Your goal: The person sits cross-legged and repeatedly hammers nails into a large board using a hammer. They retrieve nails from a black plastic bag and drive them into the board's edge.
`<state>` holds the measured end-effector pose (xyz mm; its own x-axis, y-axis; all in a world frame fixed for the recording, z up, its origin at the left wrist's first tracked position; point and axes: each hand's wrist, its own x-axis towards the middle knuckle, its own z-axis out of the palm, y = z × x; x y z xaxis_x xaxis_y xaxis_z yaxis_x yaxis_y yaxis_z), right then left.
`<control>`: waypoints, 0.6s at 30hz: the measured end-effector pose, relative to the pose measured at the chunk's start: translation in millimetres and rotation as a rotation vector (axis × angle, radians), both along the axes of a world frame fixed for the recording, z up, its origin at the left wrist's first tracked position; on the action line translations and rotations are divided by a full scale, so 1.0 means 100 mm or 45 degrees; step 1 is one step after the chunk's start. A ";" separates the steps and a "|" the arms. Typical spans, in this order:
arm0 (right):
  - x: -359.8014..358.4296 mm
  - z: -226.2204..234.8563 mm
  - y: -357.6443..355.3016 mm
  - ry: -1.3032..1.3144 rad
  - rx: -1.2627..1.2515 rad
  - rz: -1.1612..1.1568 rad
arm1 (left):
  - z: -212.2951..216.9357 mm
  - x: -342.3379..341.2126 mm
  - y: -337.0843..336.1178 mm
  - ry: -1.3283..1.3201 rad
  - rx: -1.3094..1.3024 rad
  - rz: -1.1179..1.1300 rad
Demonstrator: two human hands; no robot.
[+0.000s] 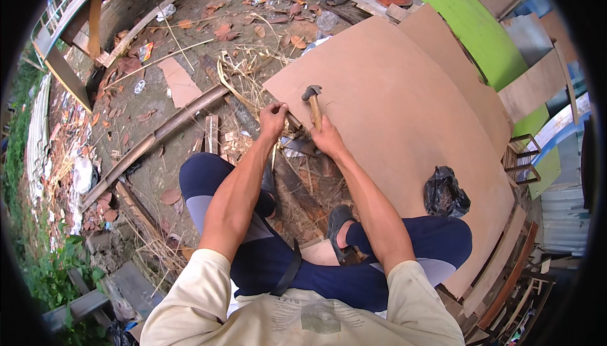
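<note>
My right hand is wrapped round the wooden handle of a claw hammer, its dark metal head raised over the near-left edge of a large brown board. At that same edge, close to the board's left corner, my left hand has its fingertips pinched together. Whatever they hold is too small to make out. A short wooden strip shows at the board's edge between my hands. Toward the right side of the board lies a crumpled black plastic bag.
A second brown sheet and a green panel lie beyond the board. A long rusty metal channel crosses the ground at left. Straw, leaves and scraps litter the soil. A wooden frame structure stands far left.
</note>
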<state>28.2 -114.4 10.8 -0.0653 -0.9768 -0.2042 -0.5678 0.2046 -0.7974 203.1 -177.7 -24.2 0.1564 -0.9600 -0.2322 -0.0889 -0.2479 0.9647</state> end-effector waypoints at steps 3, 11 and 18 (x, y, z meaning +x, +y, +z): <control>0.01 -0.14 -0.02 -0.008 -0.047 -0.008 | -0.02 -0.03 0.05 -0.439 -0.392 0.040; 0.03 0.03 0.01 -0.129 -0.042 -0.014 | 0.03 -0.10 0.07 -0.743 -0.471 -0.174; 0.01 0.04 0.01 -0.105 -0.049 -0.028 | -0.05 -0.07 0.03 -0.763 -0.569 -0.208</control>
